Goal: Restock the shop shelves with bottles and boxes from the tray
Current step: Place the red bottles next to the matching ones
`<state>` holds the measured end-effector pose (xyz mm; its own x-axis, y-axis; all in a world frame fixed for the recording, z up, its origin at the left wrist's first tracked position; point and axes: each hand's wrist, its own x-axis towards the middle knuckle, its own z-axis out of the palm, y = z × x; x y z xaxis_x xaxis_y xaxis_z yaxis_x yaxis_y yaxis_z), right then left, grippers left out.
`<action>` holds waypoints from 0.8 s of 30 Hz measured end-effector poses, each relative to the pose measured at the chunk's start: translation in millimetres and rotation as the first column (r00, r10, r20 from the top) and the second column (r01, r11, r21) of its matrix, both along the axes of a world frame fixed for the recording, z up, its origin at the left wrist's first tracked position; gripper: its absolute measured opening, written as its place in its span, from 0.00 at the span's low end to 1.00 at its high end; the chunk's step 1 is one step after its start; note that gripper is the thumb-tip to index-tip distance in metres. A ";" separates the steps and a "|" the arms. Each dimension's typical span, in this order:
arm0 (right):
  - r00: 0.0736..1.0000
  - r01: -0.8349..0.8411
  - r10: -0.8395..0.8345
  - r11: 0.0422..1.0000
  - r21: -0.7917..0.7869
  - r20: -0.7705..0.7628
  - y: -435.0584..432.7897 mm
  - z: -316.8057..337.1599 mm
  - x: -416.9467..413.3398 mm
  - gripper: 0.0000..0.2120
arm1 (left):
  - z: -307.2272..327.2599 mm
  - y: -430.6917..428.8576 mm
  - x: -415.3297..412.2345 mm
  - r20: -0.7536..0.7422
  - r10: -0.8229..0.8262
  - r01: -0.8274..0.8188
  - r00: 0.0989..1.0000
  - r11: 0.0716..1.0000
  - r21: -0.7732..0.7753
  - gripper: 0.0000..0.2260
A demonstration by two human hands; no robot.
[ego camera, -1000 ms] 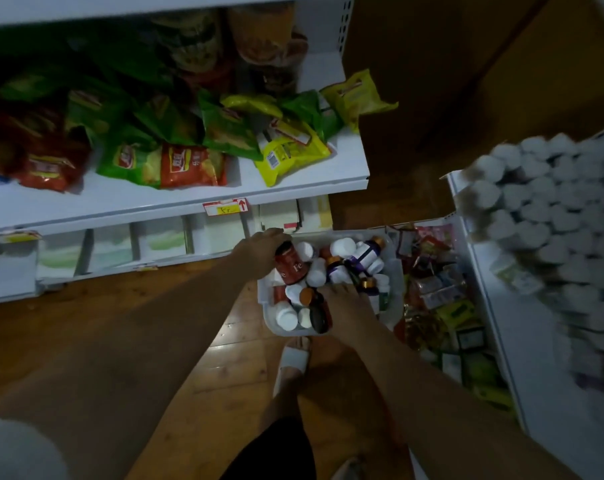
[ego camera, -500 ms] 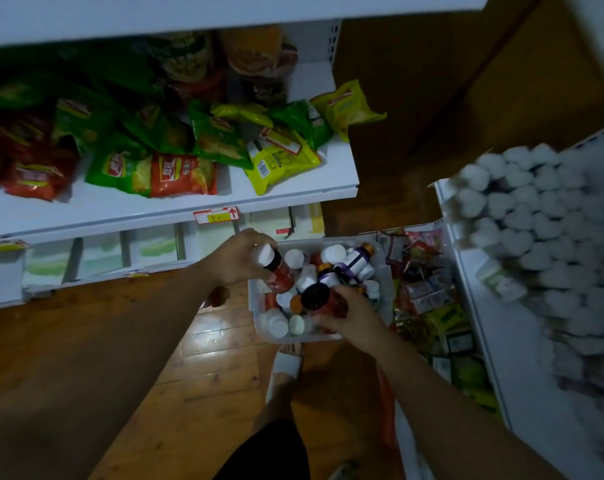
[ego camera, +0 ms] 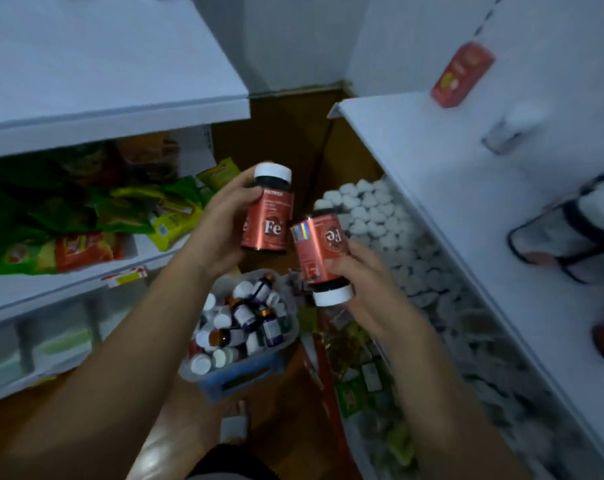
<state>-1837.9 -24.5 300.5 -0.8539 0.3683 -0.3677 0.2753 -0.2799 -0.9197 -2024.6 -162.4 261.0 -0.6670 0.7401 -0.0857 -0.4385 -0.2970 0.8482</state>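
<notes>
A person stands between shop shelves with 2 red "Fe" bottles raised in front of the chest, 1 in each hand. The left hand [ego camera: 220,233] grips the upright bottle [ego camera: 268,220], with its fingers [ego camera: 239,199] curled round the bottle's left side. This bottle's long axis runs close to vertical, the white cap points up and the label reads the right way up. The right hand [ego camera: 362,289] grips the inverted bottle [ego camera: 319,249] from its right side, fingers curled onto the label. Its white cap points down toward the floor and its dark base points up, leaning a little to the left, so the "Fe" reads upside down. The 2 bottles are just beside each other, and the frame does not show whether they touch.

Below and between the forearms, the tray [ego camera: 248,372] sits on the wooden floor [ego camera: 51,427]. It is heaped with small bottles [ego camera: 245,317] lying at mixed angles, most with white caps and some with purple labels.

To the left, the left shelf [ego camera: 51,299] carries green, yellow and red snack bags [ego camera: 85,233]. To the right, the right shelf [ego camera: 449,188] bears a red box [ego camera: 461,74] standing tilted near its back. Pale white packets [ego camera: 373,216] crowd the level beneath it. The items further along the right shelf are too blurred to tell.
</notes>
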 end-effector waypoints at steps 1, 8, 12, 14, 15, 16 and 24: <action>1.000 -0.013 0.013 0.996 0.093 0.001 4.3 16.6 20.1 0.18 | 14.1 10.0 13.7 -0.011 -0.011 0.011 1.000 1.000 0.015 0.26; 0.979 0.167 -0.201 0.709 0.685 -0.031 34.5 100.2 182.6 0.30 | 102.6 59.1 140.1 -0.219 -0.055 0.069 0.974 0.996 0.056 0.23; 0.917 0.376 -0.332 0.536 0.756 -0.221 49.3 121.0 268.4 0.30 | 134.9 90.6 227.8 -0.340 -0.135 0.173 0.931 0.981 0.085 0.26; 0.836 0.537 -0.433 0.525 0.660 -0.337 56.9 123.9 304.2 0.33 | 144.1 102.6 270.7 -0.420 -0.164 0.206 0.893 0.977 0.057 0.27; 0.795 0.597 -0.481 0.514 0.616 -0.369 61.0 123.1 320.2 0.34 | 145.6 108.9 291.2 -0.467 -0.175 0.219 0.867 0.975 0.042 0.27; 0.760 0.639 -0.522 0.496 0.587 -0.386 65.3 121.4 335.3 0.35 | 146.2 115.2 311.1 -0.507 -0.185 0.232 0.842 0.972 0.030 0.28; 0.676 0.680 -0.659 0.386 0.624 -0.329 105.2 82.0 413.8 0.33 | 108.1 173.6 419.3 -0.647 -0.278 0.296 0.710 0.951 -0.083 0.28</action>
<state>-1424.1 80.7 382.5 -0.2227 0.9423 0.2498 0.2572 0.3039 -0.9173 -1605.3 11.2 369.1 -0.3092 0.9007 0.3050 0.1419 -0.2735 0.9514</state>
